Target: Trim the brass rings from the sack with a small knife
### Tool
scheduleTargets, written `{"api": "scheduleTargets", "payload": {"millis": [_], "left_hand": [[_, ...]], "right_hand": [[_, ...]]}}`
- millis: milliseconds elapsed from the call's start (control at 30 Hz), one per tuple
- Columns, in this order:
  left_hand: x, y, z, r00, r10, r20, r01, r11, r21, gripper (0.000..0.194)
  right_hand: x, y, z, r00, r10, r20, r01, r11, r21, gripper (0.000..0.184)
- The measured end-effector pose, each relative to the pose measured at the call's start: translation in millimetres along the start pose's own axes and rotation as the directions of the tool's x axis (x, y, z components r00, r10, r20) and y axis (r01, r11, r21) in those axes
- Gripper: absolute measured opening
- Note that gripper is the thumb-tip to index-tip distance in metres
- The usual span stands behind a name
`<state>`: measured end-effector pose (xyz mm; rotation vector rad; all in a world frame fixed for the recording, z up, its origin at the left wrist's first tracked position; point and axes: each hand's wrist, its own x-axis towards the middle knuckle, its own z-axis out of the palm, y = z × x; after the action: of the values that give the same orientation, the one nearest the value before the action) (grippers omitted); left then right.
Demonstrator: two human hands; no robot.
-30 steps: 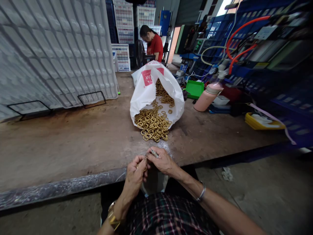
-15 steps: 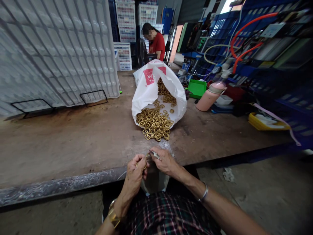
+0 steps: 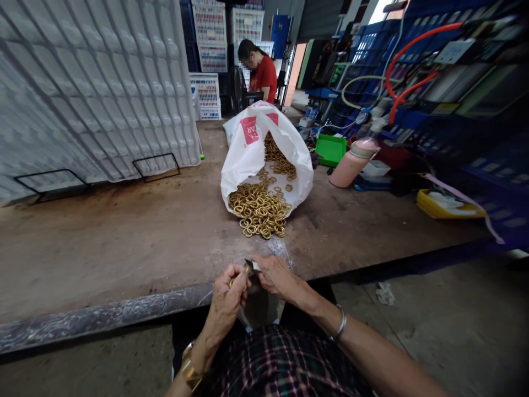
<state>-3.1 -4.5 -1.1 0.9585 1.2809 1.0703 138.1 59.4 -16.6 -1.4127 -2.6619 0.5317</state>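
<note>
My left hand [image 3: 226, 295] is closed around a brass ring [image 3: 236, 280] at the table's near edge. My right hand [image 3: 276, 274] is closed on a small metal blade [image 3: 251, 266] whose tip meets the ring. Under both hands hangs a clear plastic bag [image 3: 261, 306], over my lap. Straight ahead a white plastic sack [image 3: 248, 149] lies open on its side, and a heap of brass rings [image 3: 259, 208] spills from its mouth onto the worn brown table [image 3: 124, 237].
A stack of white moulded trays [image 3: 91, 88] leans at the left. A pink bottle [image 3: 351, 162], a green tray [image 3: 329, 150] and a yellow tray [image 3: 444, 205] lie to the right, with blue crates and red hoses behind. A person in red [image 3: 261, 69] stands at the far end.
My hands stay together at the table edge. The blade in my right hand has shifted slightly left and down onto the ring. The view has barely moved.
</note>
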Motion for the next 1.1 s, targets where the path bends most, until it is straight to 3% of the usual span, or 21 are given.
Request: {"api": "scheduleTargets", "payload": {"millis": [133, 300, 600, 900, 1100], "left_hand": [[-5, 4, 1.3, 0.99, -0.023, 0.138, 0.05, 0.979, -0.196, 0.026], [-1, 1, -1.0, 0.987, -0.09, 0.132, 0.142, 0.873, -0.468, 0.026], [3, 0, -8.0, 0.98, -0.163, 0.113, 0.198, 0.761, -0.617, 0.026], [9, 0, -14.8, 0.961, -0.225, 0.161, 0.27, 0.634, -0.725, 0.028], [15, -2, -20.7, 0.953, -0.287, 0.093, 0.248, 0.57, -0.783, 0.025]], "right_hand": [[13, 8, -2, 0.989, 0.113, -0.098, -0.119, 0.992, -0.052, 0.02], [36, 12, -14, 0.955, 0.175, -0.238, -0.195, 0.979, -0.066, 0.026], [71, 1, -25, 0.938, 0.306, -0.161, -0.335, 0.918, -0.21, 0.022], [67, 8, -18, 0.95, 0.237, -0.204, -0.271, 0.949, -0.16, 0.022], [51, 14, -10, 0.957, 0.123, -0.262, -0.084, 0.984, 0.156, 0.018]]}}
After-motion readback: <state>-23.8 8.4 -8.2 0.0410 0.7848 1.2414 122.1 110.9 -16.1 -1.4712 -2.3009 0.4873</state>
